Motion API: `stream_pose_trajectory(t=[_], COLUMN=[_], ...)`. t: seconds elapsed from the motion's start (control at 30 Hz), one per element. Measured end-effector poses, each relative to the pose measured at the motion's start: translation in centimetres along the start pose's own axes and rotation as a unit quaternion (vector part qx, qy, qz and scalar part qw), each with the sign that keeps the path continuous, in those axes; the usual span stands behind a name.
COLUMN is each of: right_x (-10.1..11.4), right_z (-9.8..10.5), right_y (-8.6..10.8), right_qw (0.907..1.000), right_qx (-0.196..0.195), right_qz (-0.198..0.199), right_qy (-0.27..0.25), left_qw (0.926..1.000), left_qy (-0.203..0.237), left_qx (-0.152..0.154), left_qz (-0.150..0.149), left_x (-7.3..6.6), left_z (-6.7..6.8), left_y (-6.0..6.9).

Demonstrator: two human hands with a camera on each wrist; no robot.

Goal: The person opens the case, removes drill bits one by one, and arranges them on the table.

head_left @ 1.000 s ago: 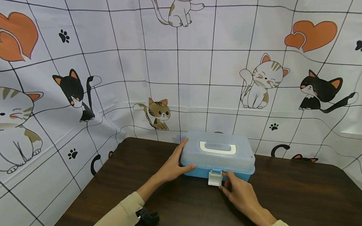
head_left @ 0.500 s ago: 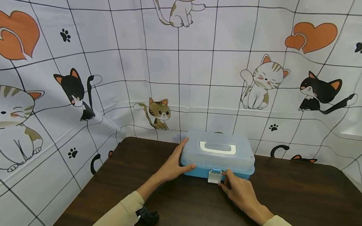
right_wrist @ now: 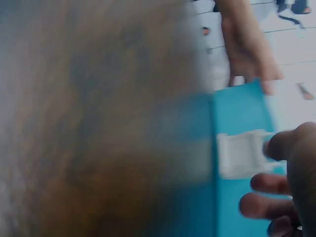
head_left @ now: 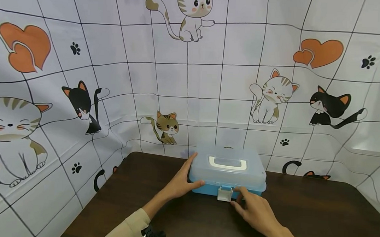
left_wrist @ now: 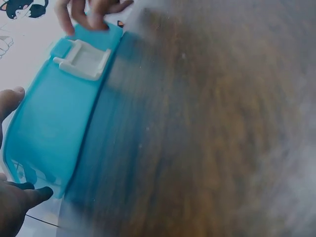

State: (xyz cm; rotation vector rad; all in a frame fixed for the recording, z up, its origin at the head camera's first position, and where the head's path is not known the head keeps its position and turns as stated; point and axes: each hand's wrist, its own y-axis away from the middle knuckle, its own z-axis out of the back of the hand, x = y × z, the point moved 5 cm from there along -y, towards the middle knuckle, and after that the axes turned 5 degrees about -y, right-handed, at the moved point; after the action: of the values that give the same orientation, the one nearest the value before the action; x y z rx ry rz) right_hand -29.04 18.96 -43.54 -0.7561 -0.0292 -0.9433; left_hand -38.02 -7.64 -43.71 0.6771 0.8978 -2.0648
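Observation:
A plastic case (head_left: 228,169) with a light blue base and a clear lid lies on the table, its lid down. My left hand (head_left: 182,181) rests on its left end, thumb against the front, the other fingers stretched along the side. On the front, a white latch (head_left: 225,194) hangs tilted outward from the blue wall, as the left wrist view also shows. My right hand (head_left: 257,208) is at the latch's right side, index fingertip by its upper edge and thumb lower down. In the right wrist view its fingers (right_wrist: 276,147) are bent and spread, with no pinch visible.
The dark wooden table (head_left: 185,221) reaches back to a white cloth backdrop (head_left: 204,80) printed with cats, hearts and grid lines. A white handle (head_left: 227,164) lies folded on the case lid. A black strap (head_left: 154,235) sits at my left wrist.
The head view has tilted up slightly, so everything appears lower. The latch's lower edge has swung up a little beside my right fingers. My left hand and the case keep their place.

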Motion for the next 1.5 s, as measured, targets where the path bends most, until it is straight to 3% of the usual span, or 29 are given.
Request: stream_pose_trajectory(t=[0.1,0.2,0.27,0.33,0.4,0.5,0.6,0.67,0.8,1.0,1.27,1.5], right_x=[0.4,-0.4,-1.8,-3.4,-5.1,-7.0,-7.9,-8.3,-8.6,-8.7,-8.1,-8.0], right_z=[2.5,5.5,7.2,8.1,8.0,6.5,4.8,4.4,4.8,5.8,6.8,7.3], right_y=[0.5,0.2,0.0,0.0,0.1,0.2,0.4,0.3,0.0,-0.3,-0.8,-0.8], right_qw=[0.9965,0.9844,0.9768,0.9746,0.9791,0.9891,0.987,0.9831,0.9809,0.9829,0.9875,0.9858], right_qx=[-0.064,-0.15,-0.197,-0.216,-0.193,-0.092,0.007,0.035,0.042,0.053,0.052,0.05], right_qz=[0.044,0.081,0.07,0.029,-0.018,-0.073,-0.093,-0.092,-0.093,-0.108,-0.089,-0.104], right_qy=[-0.031,-0.043,-0.045,-0.051,-0.062,-0.088,-0.131,-0.154,-0.165,-0.14,-0.119,-0.122], left_qw=[1.0,0.9999,0.9999,0.9999,0.9998,0.9997,0.9995,0.9994,0.9998,0.9997,0.9995,0.9996], left_qy=[0.002,0.005,0.003,0.003,0.0,0.007,0.011,0.008,-0.004,0.014,0.02,0.016], left_qx=[0.003,0.002,0.005,0.01,0.013,0.016,0.021,0.023,0.009,-0.011,-0.004,0.004], left_qz=[0.004,0.01,0.011,0.013,0.014,0.017,0.022,0.026,0.02,0.016,0.023,0.021], left_x=[0.1,0.4,0.7,1.0,1.4,1.9,2.1,2.2,1.9,1.4,0.8,0.2], left_z=[-0.2,-0.2,-0.1,0.0,0.1,0.3,0.4,0.5,0.6,0.9,1.5,1.7], left_y=[0.6,0.8,0.8,0.8,0.8,0.7,0.7,0.6,0.4,0.2,0.0,-0.4])
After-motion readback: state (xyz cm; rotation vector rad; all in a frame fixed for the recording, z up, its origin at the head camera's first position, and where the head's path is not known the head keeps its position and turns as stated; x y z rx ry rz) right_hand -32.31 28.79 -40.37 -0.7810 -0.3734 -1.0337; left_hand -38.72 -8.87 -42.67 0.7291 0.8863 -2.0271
